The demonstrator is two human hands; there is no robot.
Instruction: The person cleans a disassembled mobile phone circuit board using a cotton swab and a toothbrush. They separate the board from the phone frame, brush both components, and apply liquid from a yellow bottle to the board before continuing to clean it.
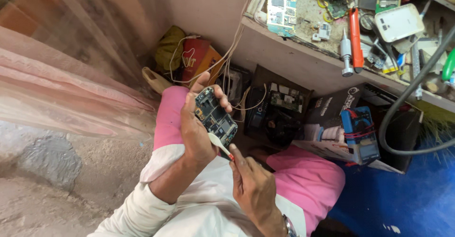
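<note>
My left hand [195,128] grips an opened phone [216,116] with its circuit board and inner frame facing me, held over my lap. My right hand [253,182] holds a thin white tool with a red end [221,146]. The tool's pale tip touches the lower edge of the phone. I wear pink trousers [308,180] and a white shirt, and a watch sits on my right wrist.
A cluttered workbench [294,61] at upper right carries a circuit board [281,4], a white phone back [399,22], an orange-handled screwdriver [355,37] and small parts. Beneath it are boxes, a blue meter [360,132], cables and a black hose [403,99]. Sheer pink curtain at left.
</note>
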